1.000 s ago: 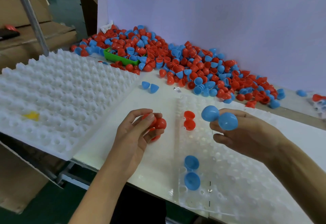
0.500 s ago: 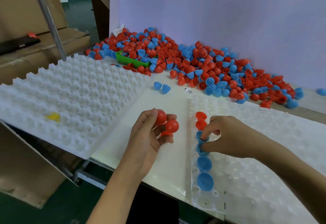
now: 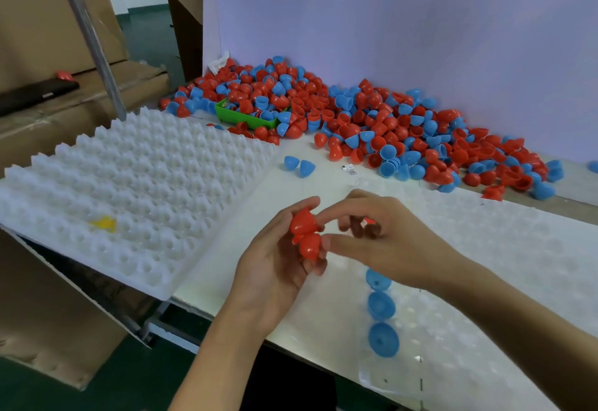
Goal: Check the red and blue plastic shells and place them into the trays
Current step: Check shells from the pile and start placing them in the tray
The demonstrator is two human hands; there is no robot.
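Nearest, three blue shells [image 3: 381,305] sat in a column along the clear tray's [image 3: 517,281] left edge, hollows facing up. Above the bench, the left hand [image 3: 284,258] pinched two red shells [image 3: 306,235], domes toward the camera, stacked roughly upright; the right hand [image 3: 385,239] reached in, fingers loosely curled, touching them. They looked light, thin, stiff and slick, best held across the rim. Beyond lay the loose pile [image 3: 372,125].

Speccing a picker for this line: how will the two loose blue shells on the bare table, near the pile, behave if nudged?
The two loose blue shells look like thin hollow domes, so probably very light and quick to skid on the smooth table. Both lie tipped on their rounded sides, so a push would likely rock or roll them.
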